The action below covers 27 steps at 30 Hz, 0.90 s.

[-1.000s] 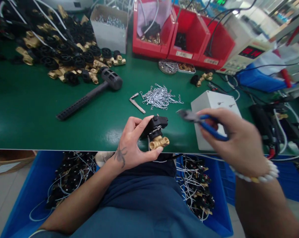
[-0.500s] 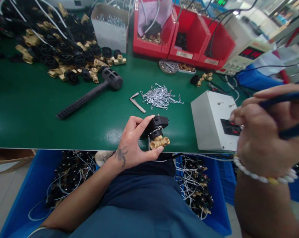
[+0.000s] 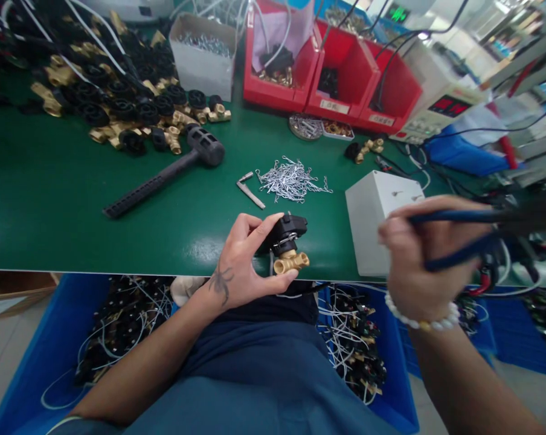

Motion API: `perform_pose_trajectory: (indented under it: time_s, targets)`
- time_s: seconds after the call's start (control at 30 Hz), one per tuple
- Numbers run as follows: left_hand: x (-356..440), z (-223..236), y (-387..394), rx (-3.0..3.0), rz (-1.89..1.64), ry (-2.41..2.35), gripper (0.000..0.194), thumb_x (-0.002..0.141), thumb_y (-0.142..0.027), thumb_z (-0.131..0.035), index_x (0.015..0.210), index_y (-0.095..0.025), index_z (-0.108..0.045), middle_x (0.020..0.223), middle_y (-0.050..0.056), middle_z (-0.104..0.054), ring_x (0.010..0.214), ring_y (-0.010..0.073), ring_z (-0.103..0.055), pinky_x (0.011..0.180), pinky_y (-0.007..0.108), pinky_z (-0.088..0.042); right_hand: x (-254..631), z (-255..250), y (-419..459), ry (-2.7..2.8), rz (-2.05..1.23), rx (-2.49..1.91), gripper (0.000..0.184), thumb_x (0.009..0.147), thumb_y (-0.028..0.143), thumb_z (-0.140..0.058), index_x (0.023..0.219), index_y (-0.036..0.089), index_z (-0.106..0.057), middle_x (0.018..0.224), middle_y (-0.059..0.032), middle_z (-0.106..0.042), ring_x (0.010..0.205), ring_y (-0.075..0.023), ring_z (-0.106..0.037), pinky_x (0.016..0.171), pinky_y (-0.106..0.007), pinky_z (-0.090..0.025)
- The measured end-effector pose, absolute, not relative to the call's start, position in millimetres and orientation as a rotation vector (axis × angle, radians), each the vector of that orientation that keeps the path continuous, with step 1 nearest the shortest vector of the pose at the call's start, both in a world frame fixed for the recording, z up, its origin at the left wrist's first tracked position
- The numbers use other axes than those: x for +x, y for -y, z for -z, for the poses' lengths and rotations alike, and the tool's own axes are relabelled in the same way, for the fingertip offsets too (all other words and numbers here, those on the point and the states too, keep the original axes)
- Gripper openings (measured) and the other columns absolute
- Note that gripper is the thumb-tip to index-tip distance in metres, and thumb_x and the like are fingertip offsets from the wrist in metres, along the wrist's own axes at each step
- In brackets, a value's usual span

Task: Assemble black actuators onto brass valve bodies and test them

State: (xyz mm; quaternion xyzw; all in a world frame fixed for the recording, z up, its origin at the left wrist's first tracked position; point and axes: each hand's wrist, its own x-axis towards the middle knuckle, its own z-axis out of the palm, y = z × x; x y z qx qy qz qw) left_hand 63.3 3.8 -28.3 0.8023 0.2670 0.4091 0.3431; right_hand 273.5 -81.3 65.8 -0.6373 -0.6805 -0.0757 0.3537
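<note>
My left hand (image 3: pixel 241 263) grips a valve (image 3: pixel 291 262) at the table's front edge, thumb under the brass body and fingers on its black plastic head. A bent metal clip shows around the neck between head and body. My right hand (image 3: pixel 418 260), blurred by motion, is closed around blue-handled pliers (image 3: pixel 458 215) whose dark end points right. It is in front of a light grey switch box (image 3: pixel 368 223) and hides much of it. Beyond the valve lie a heap of metal clip pins (image 3: pixel 291 180) and a small bent metal tool (image 3: pixel 250 190).
A black mallet (image 3: pixel 164 178) lies on the left of the green table. Behind it are heaped brass valves (image 3: pixel 132 115), a carton of pins (image 3: pixel 203 69) and red bins (image 3: pixel 273 93). A power supply (image 3: pixel 449 109) stands at back right. Blue crates (image 3: pixel 32 356) sit below the table.
My right hand has moved left with the pliers, from the switch box's front to across its right side. My left hand holds the valve in almost the same place.
</note>
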Motion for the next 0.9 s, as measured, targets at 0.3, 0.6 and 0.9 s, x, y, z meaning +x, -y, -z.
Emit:
perform_pose_trajectory:
  time_s: [0.3,0.6,0.9]
  targets:
    - [63,28,-4,2.082,-1.046,-0.709,0.072,0.073,-0.044,-0.072,0.138,-0.019,-0.051,0.104,0.005,-0.049,0.094,0.0203,-0.053,0.084,0.037,-0.054,272,-65,82,1.469,0.259,-1.754,0.017,0.098,0.023,-0.047,0.113,0.023,-0.053,0.098,-0.0072,-0.06,0.074,-0.0171,-0.06,0.067,-0.031,-0.05]
    - [62,28,-4,2.075,-1.017,-0.696,0.072,0.073,-0.042,-0.072,0.139,-0.02,-0.051,0.105,0.006,-0.049,0.095,0.0208,-0.052,0.084,0.038,-0.054,274,-67,81,1.619,0.182,-1.805,0.012,0.091,0.021,-0.056,0.103,0.022,-0.059,0.091,-0.0047,-0.062,0.07,-0.016,-0.059,0.065,-0.03,-0.049]
    - [63,27,-4,2.078,-1.025,-0.681,0.071,0.074,-0.041,-0.072,0.138,-0.017,-0.051,0.104,0.006,-0.049,0.094,0.0204,-0.052,0.084,0.037,-0.054,278,-70,81,1.917,0.033,-1.877,0.015,0.093,0.021,-0.05,0.107,0.023,-0.056,0.087,-0.0043,-0.059,0.068,-0.0179,-0.058,0.062,-0.03,-0.046]
